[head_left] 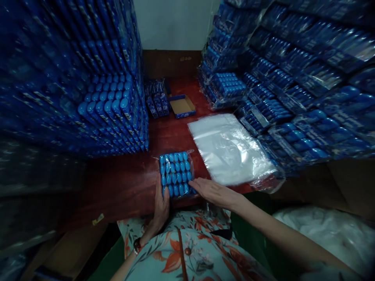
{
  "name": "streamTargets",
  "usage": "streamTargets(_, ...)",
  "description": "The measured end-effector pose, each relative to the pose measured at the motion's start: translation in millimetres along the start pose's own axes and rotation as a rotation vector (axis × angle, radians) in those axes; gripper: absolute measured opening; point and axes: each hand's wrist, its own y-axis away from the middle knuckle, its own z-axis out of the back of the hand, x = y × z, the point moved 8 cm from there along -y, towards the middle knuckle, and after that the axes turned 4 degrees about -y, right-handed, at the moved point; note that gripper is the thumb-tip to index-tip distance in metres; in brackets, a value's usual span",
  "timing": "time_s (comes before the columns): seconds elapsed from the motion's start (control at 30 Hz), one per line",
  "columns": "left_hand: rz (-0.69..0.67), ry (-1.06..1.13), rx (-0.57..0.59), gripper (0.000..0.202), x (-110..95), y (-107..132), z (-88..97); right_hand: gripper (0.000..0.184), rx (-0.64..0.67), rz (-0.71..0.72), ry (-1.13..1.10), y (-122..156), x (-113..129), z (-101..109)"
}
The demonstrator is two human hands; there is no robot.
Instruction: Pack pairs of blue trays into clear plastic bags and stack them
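A clear-wrapped bundle of blue capped items (175, 172) stands at the near edge of a dark red table (129, 183). My left hand (161, 208) presses against the bundle's near left side, fingers together and pointing up. My right hand (212, 192) lies flat with fingers stretched out, its tips touching the bundle's lower right corner.
A stack of clear plastic bags (231, 148) lies right of the bundle. Tall walls of blue packs rise at the left (111, 105) and the right (293, 86). An open blue cardboard tray (182, 105) and more blue packs (156, 99) sit at the back.
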Motion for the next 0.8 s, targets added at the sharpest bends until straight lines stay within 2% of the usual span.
streamTargets(0.1,0.009,0.002,0.023,0.056,-2,1,-2.4,0.039,0.042,-0.012,0.025,-2,3,-1)
streamTargets(0.3,0.05,-0.004,0.034,0.059,3,2,-2.8,0.035,0.052,-0.052,-0.072,-6,-4,1)
streamTargets(0.5,0.078,0.021,0.044,0.061,3,4,-4.9,0.035,-0.022,0.03,-0.017,-2,-3,-13)
streamTargets(0.6,0.106,0.09,0.057,0.064,0,6,-1.2,0.046,-0.079,0.004,0.055,7,-3,-8)
streamTargets(0.67,0.12,0.146,0.057,0.066,-6,3,6.0,0.058,-0.214,-0.012,0.048,10,3,14)
streamTargets(0.73,0.104,0.154,0.015,0.064,-18,-6,17.1,0.062,-0.453,-0.064,0.023,9,9,44)
streamTargets(0.8,0.074,0.101,-0.047,0.062,-31,-19,25.9,0.066,-0.654,-0.139,0.012,1,14,64)
